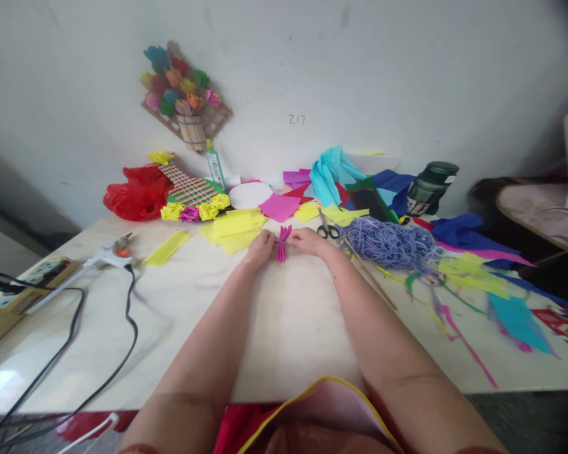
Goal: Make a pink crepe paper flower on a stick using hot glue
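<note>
A small strip of magenta crepe paper (281, 251), folded in pleats and pinched in at its middle, stands upright between my hands over the table. From the left, my left hand (262, 246) is closed, its fingertips at the pleated paper's waist. My right hand (305, 241) closes in a pinch at the right side of the same waist. A thin purplish band seems to cross the paper there; its ends are hidden by my fingers. Black-handled scissors (328, 231) lie just beyond my right hand. Yellow crepe paper sheets (236, 228) lie beyond my left hand.
A purple yarn heap (388, 244) and a thin stick (372, 277) lie to the right, near a dark green jar (430, 188). At left are a glue gun (111, 255), its cable, and a power strip (33, 277). A flower-decorated stick craft (189, 189) leans at back.
</note>
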{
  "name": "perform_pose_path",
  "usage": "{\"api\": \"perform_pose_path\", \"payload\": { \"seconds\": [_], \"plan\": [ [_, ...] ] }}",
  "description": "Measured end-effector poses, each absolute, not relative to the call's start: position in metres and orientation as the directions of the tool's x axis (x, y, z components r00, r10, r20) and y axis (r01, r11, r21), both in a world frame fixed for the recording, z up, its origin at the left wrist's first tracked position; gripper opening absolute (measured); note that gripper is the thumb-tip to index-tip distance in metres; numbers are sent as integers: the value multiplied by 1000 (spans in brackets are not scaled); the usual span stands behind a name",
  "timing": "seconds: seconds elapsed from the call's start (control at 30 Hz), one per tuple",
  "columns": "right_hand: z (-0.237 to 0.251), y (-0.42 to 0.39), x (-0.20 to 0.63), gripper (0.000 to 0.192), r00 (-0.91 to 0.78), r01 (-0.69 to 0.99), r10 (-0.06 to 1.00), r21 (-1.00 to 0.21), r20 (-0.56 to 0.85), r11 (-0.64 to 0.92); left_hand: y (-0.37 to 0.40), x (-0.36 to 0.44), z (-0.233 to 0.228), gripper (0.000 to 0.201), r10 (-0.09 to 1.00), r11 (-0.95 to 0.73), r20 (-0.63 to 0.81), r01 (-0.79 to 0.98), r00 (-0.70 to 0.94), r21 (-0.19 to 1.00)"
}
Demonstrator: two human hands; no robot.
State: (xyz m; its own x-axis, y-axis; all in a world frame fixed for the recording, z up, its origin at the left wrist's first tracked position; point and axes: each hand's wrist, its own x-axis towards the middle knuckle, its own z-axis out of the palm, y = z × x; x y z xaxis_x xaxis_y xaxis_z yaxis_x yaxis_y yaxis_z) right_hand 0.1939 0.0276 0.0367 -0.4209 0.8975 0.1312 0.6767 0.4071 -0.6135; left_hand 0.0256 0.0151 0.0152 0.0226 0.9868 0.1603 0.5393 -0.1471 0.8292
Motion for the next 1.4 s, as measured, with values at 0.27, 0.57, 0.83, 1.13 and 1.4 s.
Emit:
{"api": "perform_pose_path", "payload": {
  "seconds": [0.27, 0.57, 0.83, 1.13, 1.4],
  "plan": [
    [32, 24, 182, 12, -303, 489, 953, -859, -1, 154, 15, 21, 16, 23, 985, -167, 170, 327, 19, 930],
    [34, 22, 183, 10, -273, 297, 958, -955, -92, -7, 17, 16, 10, 26, 988, -111, 111, -7, 109, 994],
    [43, 17, 179, 7, -290, 239, 955, -971, -65, 7, 16, 13, 9, 27, 973, -56, 104, -228, 207, 972],
    [37, 22, 187, 11, -294, 335, 954, -929, 54, 156, 17, 16, 11, 22, 981, -13, 77, -329, 180, 944],
    [41, 18, 188, 19, -249, 411, 965, -894, 78, 179, 13, 18, 16, 25, 981, 21, 48, -355, 186, 935]
  ]
}}
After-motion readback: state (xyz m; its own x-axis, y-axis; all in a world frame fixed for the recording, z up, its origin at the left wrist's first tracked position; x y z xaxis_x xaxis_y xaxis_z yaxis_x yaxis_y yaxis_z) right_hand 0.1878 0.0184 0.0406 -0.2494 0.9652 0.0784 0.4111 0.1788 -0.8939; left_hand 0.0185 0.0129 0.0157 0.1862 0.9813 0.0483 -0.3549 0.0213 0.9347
